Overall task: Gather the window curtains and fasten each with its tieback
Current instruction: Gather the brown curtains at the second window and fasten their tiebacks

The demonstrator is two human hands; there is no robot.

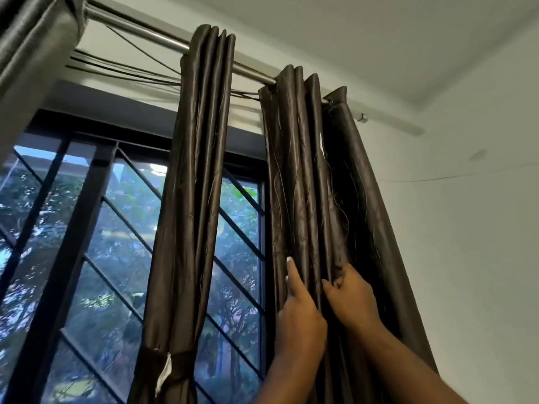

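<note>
Presently listed, largest first. Window (125, 246): barred, partly covered. Right-hand curtain (303, 176): hung from the rod (163, 35), long axis vertical, folds loosely bunched, no tieback seen on it; it is met directly ahead of both hands. Middle curtain (195, 170): gathered, bound low down by its tieback (180, 360). Left hand (300, 313): laid against the folds, forefinger straight and pointed upward; whether a fold is gripped cannot be told. Right hand (350, 293): fingers curled, one fold pinched, nearer the wall-side edge. Curtain hems and any second tieback are cut off below.
</note>
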